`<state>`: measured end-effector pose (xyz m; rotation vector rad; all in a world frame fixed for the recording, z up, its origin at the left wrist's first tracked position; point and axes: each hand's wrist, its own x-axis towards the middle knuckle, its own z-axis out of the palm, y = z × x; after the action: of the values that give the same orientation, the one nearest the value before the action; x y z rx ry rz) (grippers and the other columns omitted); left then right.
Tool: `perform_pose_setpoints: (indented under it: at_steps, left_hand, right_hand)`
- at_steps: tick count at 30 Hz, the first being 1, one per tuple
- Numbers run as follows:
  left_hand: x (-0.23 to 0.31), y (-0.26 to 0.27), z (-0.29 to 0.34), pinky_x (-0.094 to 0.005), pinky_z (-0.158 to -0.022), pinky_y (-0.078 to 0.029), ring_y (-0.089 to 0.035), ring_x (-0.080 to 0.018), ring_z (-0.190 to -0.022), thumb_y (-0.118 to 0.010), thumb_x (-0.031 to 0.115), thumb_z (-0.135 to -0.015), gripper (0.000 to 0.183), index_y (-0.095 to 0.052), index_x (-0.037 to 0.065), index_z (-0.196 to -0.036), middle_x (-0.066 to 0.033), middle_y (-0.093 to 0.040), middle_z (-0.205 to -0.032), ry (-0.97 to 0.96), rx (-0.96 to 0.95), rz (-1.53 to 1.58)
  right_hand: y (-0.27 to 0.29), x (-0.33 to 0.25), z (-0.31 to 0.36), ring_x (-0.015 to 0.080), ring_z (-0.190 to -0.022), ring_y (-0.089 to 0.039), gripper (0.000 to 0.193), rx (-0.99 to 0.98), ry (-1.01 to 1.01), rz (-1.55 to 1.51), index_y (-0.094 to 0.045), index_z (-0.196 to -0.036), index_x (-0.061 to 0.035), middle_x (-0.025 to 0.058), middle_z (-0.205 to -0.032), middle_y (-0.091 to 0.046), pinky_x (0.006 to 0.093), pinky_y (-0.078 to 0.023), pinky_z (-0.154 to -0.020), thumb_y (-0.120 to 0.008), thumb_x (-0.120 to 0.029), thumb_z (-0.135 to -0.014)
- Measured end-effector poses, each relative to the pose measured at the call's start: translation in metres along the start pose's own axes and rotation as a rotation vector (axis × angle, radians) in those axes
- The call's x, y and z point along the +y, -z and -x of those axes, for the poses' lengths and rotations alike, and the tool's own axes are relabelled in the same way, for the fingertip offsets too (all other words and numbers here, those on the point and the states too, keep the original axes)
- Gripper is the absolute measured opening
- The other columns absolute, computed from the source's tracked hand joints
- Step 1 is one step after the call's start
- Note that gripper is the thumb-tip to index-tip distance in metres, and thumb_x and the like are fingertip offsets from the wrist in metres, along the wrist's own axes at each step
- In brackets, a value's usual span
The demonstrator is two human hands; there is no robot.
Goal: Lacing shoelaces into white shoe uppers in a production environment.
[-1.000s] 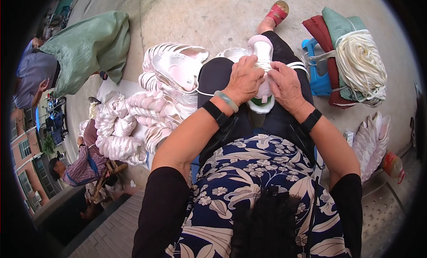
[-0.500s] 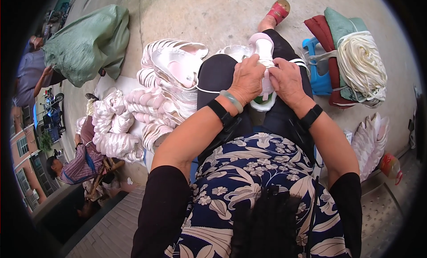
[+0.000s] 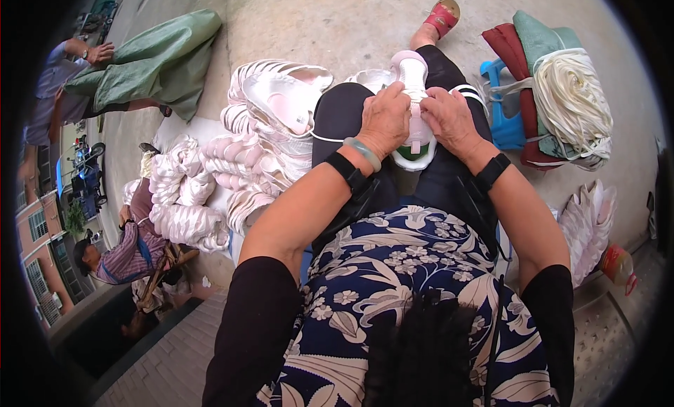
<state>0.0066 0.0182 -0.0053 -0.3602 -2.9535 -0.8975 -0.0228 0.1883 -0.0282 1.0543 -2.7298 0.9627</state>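
Observation:
A white and pink shoe upper (image 3: 419,135) lies lengthwise across my lap, with green showing inside its opening at the end nearer me. My left hand (image 3: 386,121) is closed on its left side, fingertips at the middle where the lacing runs. On the right side, my right hand (image 3: 453,123) pinches with thumb and forefinger close to the same spot. Whatever thin piece may be between the fingertips is too small to make out. To the left of my knee, stacked white and pink uppers (image 3: 277,102) are nested together, with tied bundles (image 3: 184,228) beyond them.
Right of my leg, a hank of white laces (image 3: 572,102) rests on folded green and maroon cloth over a blue stool (image 3: 502,112). More uppers (image 3: 590,228) and a bottle (image 3: 618,267) are at lower right. A person holds a green sheet (image 3: 165,63); another person (image 3: 130,252) sits far left.
Both hands stay at the middle of the upper, shifting slightly, with the left a little farther from the right. At far left, the person's green sheet has moved and a raised hand now shows.

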Motion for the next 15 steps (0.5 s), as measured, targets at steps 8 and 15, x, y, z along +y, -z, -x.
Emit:
perform_pose_setpoints:
  at_steps: [8, 15]
  left_hand:
    - [-0.0026, -0.0033, -0.0005, -0.0426, -0.077, -0.044, -0.055, -0.0333, -0.092, -0.056, 0.009, -0.074, 0.008, -0.056, 0.003, -0.079, -0.0137, -0.055, -0.106, -0.098, 0.065, -0.051]
    - [-0.0024, -0.0028, -0.0039, -0.0438, -0.072, -0.046, -0.055, -0.0378, -0.085, -0.056, 0.009, -0.074, 0.008, -0.054, 0.003, -0.078, -0.0144, -0.055, -0.102, -0.027, 0.063, 0.033]
  right_hand:
    - [0.0023, -0.0003, 0.0008, 0.0278, -0.091, -0.053, 0.012, 0.005, 0.005, -0.02, -0.054, -0.09, -0.0104, 0.008, -0.093, -0.052, 0.0507, -0.038, -0.082, -0.057, -0.014, -0.079]
    - [0.0008, -0.0049, -0.0034, 0.027, -0.088, -0.053, 0.011, -0.04, -0.072, -0.065, -0.054, -0.089, -0.0099, 0.0069, -0.088, -0.053, 0.0503, -0.037, -0.082, -0.055, -0.016, -0.08]
